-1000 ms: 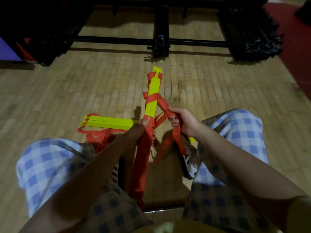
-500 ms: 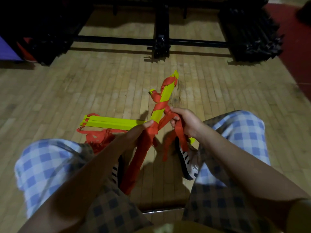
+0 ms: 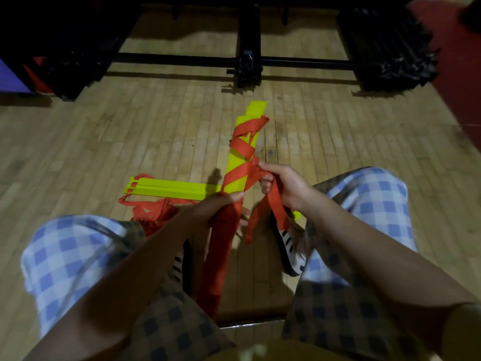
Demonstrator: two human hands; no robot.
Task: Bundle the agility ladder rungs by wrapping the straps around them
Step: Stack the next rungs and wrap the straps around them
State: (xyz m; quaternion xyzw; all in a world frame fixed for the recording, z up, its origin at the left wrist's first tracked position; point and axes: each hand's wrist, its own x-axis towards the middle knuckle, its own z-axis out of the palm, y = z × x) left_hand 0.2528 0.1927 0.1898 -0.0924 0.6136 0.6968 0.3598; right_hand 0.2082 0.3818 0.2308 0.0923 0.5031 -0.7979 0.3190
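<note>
**Wrap partly on, long tail still loose**

Head view: a person sits with knees apart over a wooden floor (image 3: 78, 142). The left hand (image 3: 218, 207) is curled round the near end of a yellow stack of rungs (image 3: 240, 162), which stands up and away from it. Above that hand, red strap (image 3: 242, 149) crosses the stack in several diagonal turns, reaching almost to the far tip; a short length of bare yellow shows beyond the last turn. The turns look loose and uneven rather than snug.

The right hand (image 3: 283, 186), just to the right of the stack, pinches a strap length in curled fingers where it comes off the lowest turn. From that hand two strap ends hang down toward a shoe (image 3: 289, 248). A wide band of strap also drops from under the left hand down between the knees.

To the left of the left hand, a second group of yellow rungs (image 3: 166, 188) lies flat on the floor, with a heap of slack strap (image 3: 153, 214) beside it, unwrapped.

Judging by this, the bundling is somewhere near the middle: one stack carries a few turns, but the lower part near the left hand is bare, much strap remains free, and the floor group is not yet gathered in. Whether it belongs to the same ladder cannot be told.
</note>
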